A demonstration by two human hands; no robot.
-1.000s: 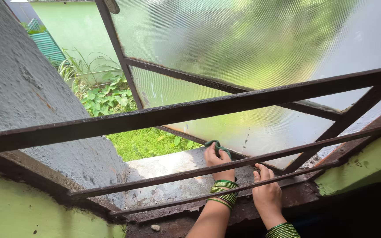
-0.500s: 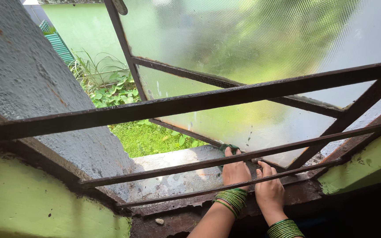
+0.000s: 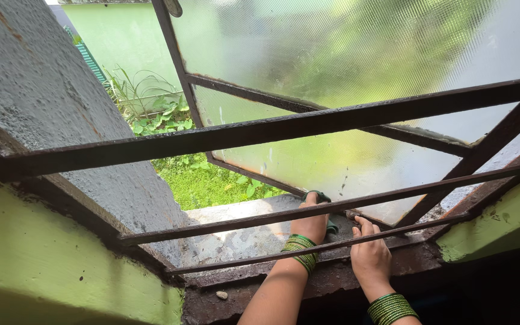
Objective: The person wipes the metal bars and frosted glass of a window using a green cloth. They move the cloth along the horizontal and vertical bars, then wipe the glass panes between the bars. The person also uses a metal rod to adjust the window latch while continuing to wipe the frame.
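Seemingly bunched, axis unclear: green cloth (image 3: pixel 326 212) under gripping left hand (image 3: pixel 312 221); right hand (image 3: pixel 369 256) spread flat.

Narrow gaps between rusty window bars (image 3: pixel 308 212); frosted pane (image 3: pixel 332 162) close behind; open air leftward

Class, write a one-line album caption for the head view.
Left hand presses a green cloth by the frosted window pane; right hand rests on the rusty sill.

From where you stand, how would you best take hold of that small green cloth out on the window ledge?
Take the green cloth by its bunched top, where the left hand already covers it. Come from inside, reaching between the two thin rusty bars and down onto it: it lies pressed flat against the concrete ledge, hard against the frosted pane's frame, so there is probably no room from the far side.
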